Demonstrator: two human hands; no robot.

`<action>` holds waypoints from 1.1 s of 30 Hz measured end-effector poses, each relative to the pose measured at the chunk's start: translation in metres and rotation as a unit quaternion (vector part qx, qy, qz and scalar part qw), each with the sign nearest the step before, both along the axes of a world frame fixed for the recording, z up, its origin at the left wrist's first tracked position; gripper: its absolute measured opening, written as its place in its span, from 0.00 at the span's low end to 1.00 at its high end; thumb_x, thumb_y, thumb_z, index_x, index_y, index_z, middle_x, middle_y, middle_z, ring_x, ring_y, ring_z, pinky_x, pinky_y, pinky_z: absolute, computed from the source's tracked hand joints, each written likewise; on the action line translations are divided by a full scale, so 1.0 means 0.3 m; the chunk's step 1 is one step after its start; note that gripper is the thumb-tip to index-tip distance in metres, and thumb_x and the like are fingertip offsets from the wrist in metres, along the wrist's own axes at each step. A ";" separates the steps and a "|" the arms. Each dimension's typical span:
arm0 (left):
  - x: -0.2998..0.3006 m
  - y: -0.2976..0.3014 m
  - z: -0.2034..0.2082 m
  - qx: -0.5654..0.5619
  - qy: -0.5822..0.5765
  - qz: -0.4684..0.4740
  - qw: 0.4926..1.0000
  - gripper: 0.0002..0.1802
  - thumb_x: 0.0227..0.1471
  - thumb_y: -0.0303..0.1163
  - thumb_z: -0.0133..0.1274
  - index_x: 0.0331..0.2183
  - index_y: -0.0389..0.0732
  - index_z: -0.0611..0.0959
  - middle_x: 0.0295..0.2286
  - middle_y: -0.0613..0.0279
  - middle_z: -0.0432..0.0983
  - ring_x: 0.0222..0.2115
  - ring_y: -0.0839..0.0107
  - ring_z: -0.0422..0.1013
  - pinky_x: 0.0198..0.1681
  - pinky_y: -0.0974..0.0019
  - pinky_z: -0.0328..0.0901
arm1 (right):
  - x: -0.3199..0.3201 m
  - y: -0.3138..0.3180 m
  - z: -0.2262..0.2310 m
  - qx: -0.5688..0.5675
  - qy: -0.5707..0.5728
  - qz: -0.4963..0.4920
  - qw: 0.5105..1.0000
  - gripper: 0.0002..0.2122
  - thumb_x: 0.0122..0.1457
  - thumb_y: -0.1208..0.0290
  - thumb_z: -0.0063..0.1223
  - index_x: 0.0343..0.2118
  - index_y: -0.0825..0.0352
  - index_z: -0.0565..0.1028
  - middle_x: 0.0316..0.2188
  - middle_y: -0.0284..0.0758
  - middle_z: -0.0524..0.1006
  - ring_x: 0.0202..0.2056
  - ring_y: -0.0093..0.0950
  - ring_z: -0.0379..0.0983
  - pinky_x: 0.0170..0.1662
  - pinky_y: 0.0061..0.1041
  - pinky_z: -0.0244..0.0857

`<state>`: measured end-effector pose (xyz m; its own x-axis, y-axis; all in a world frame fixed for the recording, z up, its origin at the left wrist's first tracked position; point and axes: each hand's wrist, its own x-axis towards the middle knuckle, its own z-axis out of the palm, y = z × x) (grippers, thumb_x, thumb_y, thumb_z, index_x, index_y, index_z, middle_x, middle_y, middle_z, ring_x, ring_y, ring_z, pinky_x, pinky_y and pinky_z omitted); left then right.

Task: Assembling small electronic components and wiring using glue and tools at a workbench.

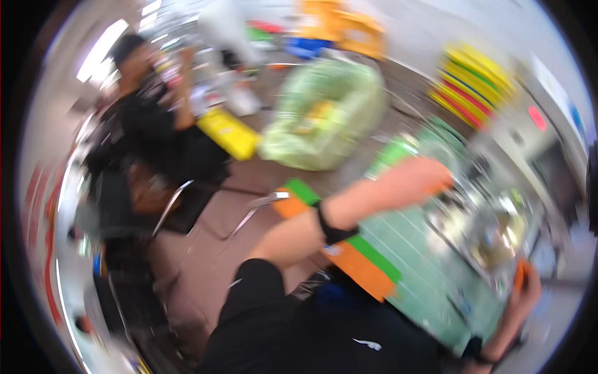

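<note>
Motion is blurring everything: the left hand (417, 177) is reaching over the pale green table (411, 274), its grip unreadable; the right hand (522, 293) is gripping a small orange object (519, 274) beside the blurred metal tray (492, 234).

I have one view only, from the left head camera, so nothing is shared with a second view. It looks down and forward from above my own arms, tilted hard, so the counter (423, 274) runs diagonally from lower centre to upper right. The fisheye bends every edge and leaves a black rim around the round picture. Everything is smeared by motion blur. My left hand (414, 177) sits near mid-frame, close under the lens; my right hand (520, 299) shows at the lower right edge. The floor (205, 243) fills the middle left, and a seated person (149, 118) lies further off, upper left.
</note>
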<state>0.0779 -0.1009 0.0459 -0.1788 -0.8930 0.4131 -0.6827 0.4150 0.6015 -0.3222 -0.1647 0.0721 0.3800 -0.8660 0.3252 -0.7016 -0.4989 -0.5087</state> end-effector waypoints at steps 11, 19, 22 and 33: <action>-0.050 0.056 0.106 0.102 0.016 0.140 0.985 0.15 0.53 0.13 0.55 0.45 0.28 0.79 0.36 0.54 0.81 0.38 0.72 0.79 0.45 0.69 0.71 | -0.150 0.035 0.089 -0.168 0.020 -0.141 0.976 0.05 0.53 0.80 0.65 0.33 0.67 0.82 0.22 0.34 0.71 0.21 0.27 0.65 0.24 0.24 0.59; -0.065 0.054 0.109 0.097 -0.062 0.191 0.975 0.13 0.52 0.13 0.57 0.43 0.27 0.81 0.34 0.55 0.83 0.36 0.72 0.80 0.44 0.70 0.71 | -0.218 0.018 0.013 -0.164 0.020 -0.097 0.981 0.04 0.52 0.80 0.65 0.29 0.71 0.80 0.21 0.36 0.69 0.20 0.29 0.65 0.24 0.25 0.58; -0.067 0.055 0.110 0.073 -0.082 0.194 0.975 0.13 0.53 0.14 0.58 0.43 0.28 0.82 0.33 0.57 0.83 0.35 0.73 0.80 0.42 0.70 0.70 | -0.219 0.012 -0.012 -0.159 0.009 -0.100 0.982 0.05 0.52 0.80 0.66 0.28 0.71 0.79 0.21 0.36 0.69 0.20 0.30 0.65 0.24 0.26 0.59; -0.044 0.062 0.091 0.086 -0.066 0.195 0.975 0.15 0.54 0.14 0.57 0.46 0.29 0.82 0.34 0.57 0.83 0.35 0.74 0.79 0.43 0.71 0.70 | -0.229 0.025 -0.041 -0.185 -0.015 -0.127 0.974 0.07 0.52 0.82 0.65 0.34 0.74 0.80 0.21 0.32 0.70 0.22 0.20 0.64 0.25 0.19 0.57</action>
<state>0.0646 -0.0824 0.0733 0.1470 -0.9576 0.2479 -0.8446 0.0090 0.5353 -0.3909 -0.1574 0.0599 0.1548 -0.7523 0.6404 -0.8139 -0.4645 -0.3489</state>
